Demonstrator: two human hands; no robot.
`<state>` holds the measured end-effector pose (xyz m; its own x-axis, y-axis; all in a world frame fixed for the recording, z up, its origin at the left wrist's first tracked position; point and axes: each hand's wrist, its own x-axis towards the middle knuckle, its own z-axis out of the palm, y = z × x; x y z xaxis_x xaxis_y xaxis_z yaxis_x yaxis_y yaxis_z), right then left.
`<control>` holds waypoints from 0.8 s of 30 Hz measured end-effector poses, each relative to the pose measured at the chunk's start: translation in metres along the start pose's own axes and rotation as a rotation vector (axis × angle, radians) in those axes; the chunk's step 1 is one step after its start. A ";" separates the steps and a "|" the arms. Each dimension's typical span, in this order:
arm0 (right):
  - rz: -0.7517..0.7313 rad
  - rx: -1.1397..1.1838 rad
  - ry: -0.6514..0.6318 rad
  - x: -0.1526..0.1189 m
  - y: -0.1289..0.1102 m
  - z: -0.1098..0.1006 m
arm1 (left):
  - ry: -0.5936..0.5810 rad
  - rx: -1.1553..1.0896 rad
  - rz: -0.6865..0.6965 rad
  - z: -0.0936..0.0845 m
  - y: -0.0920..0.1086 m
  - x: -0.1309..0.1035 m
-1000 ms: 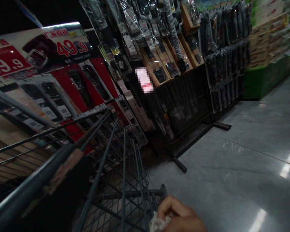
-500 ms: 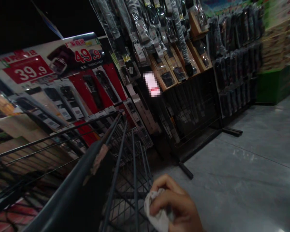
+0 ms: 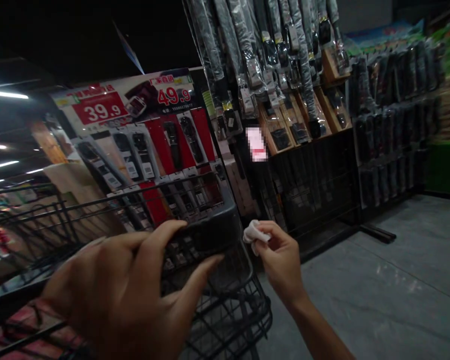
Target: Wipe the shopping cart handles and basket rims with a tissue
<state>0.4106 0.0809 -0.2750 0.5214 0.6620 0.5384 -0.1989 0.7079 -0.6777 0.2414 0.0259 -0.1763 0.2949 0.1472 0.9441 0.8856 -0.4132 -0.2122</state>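
My left hand (image 3: 131,285) is close to the camera at the shopping cart handle (image 3: 215,227), a thick dark bar. Its fingers curl over the top of the bar and the thumb lies along the underside near the rounded end. Most of the handle is hidden behind this hand. To the right, my right hand (image 3: 283,260) pinches a crumpled white tissue (image 3: 255,236) between thumb and fingers, just beyond the handle's end. Below both hands shows the black wire basket (image 3: 228,320) of the cart.
Behind the cart stands a red-backed display (image 3: 155,145) of packaged belts, under a price sign (image 3: 97,107). A rack of plastic-wrapped belts (image 3: 255,70) and boxed ones (image 3: 296,125) rises beside it. Its foot (image 3: 378,232) juts onto the grey floor (image 3: 360,290).
My left hand has come into view at the cart handle. My right hand has moved up and farther out with the tissue. The view has shifted, so the displays sit farther right.
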 end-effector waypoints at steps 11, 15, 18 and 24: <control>-0.462 -0.182 0.060 0.026 -0.062 0.025 | 0.050 0.239 0.146 0.030 0.020 0.014; -0.577 -0.225 0.024 0.008 -0.044 0.019 | 0.027 0.237 0.136 0.040 0.019 0.016; -0.688 -0.315 -0.102 0.000 -0.037 0.018 | 0.035 0.227 0.120 0.047 0.014 0.017; -0.721 -0.383 0.003 0.028 -0.054 0.037 | 0.027 0.188 0.105 0.052 0.001 0.016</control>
<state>0.4057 0.0704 -0.2046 0.4155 0.0749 0.9065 0.4836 0.8259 -0.2899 0.2663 0.0748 -0.1743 0.3819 0.0868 0.9201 0.9024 -0.2500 -0.3510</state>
